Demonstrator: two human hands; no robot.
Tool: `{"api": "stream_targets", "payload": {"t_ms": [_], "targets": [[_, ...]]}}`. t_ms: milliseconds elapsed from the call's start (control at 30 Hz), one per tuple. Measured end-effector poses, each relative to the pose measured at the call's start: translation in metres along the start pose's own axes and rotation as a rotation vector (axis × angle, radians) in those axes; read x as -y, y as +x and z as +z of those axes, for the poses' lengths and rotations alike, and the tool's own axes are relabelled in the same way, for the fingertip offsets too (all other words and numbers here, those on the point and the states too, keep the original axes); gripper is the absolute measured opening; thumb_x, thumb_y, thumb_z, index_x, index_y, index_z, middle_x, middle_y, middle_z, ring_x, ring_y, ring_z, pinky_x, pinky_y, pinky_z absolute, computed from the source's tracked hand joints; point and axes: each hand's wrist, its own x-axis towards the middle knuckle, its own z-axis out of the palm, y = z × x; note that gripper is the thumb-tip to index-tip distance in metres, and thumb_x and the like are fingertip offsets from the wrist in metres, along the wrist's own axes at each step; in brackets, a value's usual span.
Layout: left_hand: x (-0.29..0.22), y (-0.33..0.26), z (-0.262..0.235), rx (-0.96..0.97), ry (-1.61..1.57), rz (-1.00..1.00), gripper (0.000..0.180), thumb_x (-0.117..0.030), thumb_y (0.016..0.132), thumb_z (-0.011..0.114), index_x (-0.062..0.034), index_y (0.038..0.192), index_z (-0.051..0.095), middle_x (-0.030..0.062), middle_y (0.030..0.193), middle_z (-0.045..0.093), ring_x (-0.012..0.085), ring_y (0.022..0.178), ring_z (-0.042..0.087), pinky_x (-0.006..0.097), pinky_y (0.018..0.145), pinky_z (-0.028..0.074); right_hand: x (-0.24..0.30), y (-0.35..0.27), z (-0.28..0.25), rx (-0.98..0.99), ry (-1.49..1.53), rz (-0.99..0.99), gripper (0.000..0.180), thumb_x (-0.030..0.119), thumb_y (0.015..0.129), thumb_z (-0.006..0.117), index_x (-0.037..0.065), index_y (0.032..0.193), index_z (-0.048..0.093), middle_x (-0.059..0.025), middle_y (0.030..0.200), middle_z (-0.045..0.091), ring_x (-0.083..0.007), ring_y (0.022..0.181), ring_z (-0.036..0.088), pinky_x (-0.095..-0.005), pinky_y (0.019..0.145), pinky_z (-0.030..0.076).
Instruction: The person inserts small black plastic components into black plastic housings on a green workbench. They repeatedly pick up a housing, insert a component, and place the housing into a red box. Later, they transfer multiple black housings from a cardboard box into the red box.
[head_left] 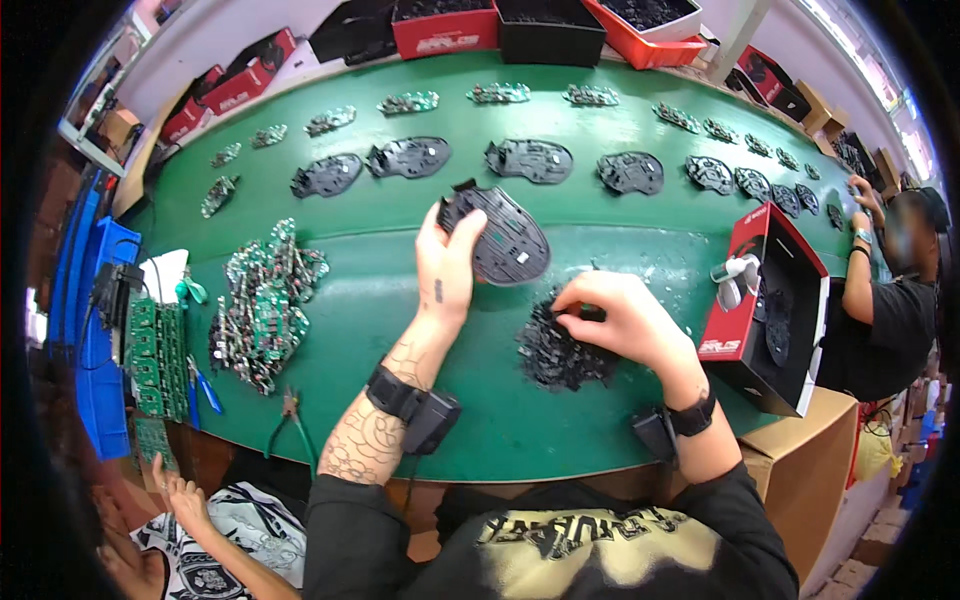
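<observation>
My left hand [446,268] grips a black plastic mouse shell [512,245], thumb on its ribbed inner side, and holds it up over the green table. Over a heap of small black plastic parts [560,358], my right hand [632,322] is closed in a pinch. Whatever sits between its fingertips is too small to make out. Beyond the hands, several more black mouse shells lie in a row, one of them a mouse shell [532,160] just past the held one. A pile of green circuit boards [268,310] lies left of my left hand.
Small circuit boards [498,93] line the far part of the table [400,215]. An open red-and-black box [765,310] stands at right, a small white fan [736,275] on its edge. Pliers [290,420] lie near the front edge. Other people's hands [185,500] work at lower left and far right.
</observation>
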Motion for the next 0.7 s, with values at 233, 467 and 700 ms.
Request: {"api": "stream_targets", "payload": {"t_ms": [233,467,700], "targets": [[-0.007,-0.004,-0.002,0.086,0.155,-0.087,0.029,-0.014,0.09,0.057,-0.0021,0.116,0.052,0.0014,0.084,0.063,0.0058,0.057,0.056,0.02,0.043,0.042,0.0,-0.003,-0.001,-0.262,0.089,0.038,0.017,0.005,0.08,0.067,0.003,0.097,0.069,-0.0096,0.081,0.068,-0.0178,0.071,0.066,-0.0288,0.068,0.053],[-0.012,-0.01,0.006,0.158,0.223,-0.024,0.058,-0.009,0.089,0.055,-0.0073,0.143,0.033,0.0068,0.095,0.064,0.0086,0.062,0.061,0.021,0.045,0.046,-0.013,0.0,-0.001,-0.441,0.286,0.12,0.018,0.002,0.083,0.063,0.001,0.101,0.065,-0.0077,0.083,0.07,-0.0098,0.073,0.065,-0.0244,0.068,0.052],[-0.011,-0.017,0.012,0.195,0.272,0.027,0.057,-0.005,0.089,0.058,-0.0071,0.14,0.033,0.0133,0.117,0.054,0.016,0.078,0.065,0.027,0.053,0.056,-0.012,0.0,-0.004,-0.541,0.42,0.211,0.014,0.004,0.084,0.065,0.0,0.098,0.062,-0.0071,0.085,0.071,-0.0087,0.077,0.066,-0.0231,0.07,0.052]]}}
